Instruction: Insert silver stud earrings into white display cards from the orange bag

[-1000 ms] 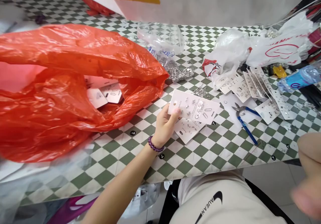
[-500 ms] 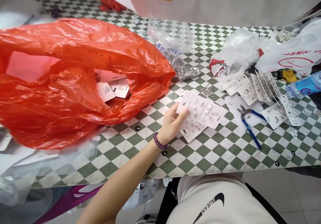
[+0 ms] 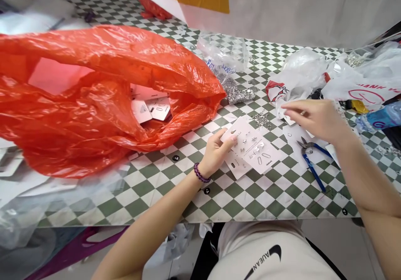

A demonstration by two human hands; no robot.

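My left hand point(image 3: 217, 152) is closed on white earring cards point(image 3: 255, 148), thumb on top. The upper card carries small silver earrings and two long oval links; a second card juts out beneath it. A purple beaded bracelet circles my left wrist. Above the cards on the right, my right hand point(image 3: 313, 119) has its thumb and index finger drawn together in a pinch; whatever sits between the tips is too small to make out. Blue-handled pliers point(image 3: 310, 159) lie below it on a white sheet. Small silver pieces point(image 3: 261, 119) are heaped just beyond the cards.
A large red plastic bag point(image 3: 94, 125) holding more cards spreads over the left. Behind are a clear bag of silver pieces point(image 3: 234, 92) and white plastic bags point(image 3: 300, 67). A plastic bottle point(image 3: 380, 116) lies at the right, on the checkered tablecloth point(image 3: 275, 202).
My right hand has come into view from the right, reaching over the pliers and partly covering the cards there. My left hand still holds its cards, turned slightly.
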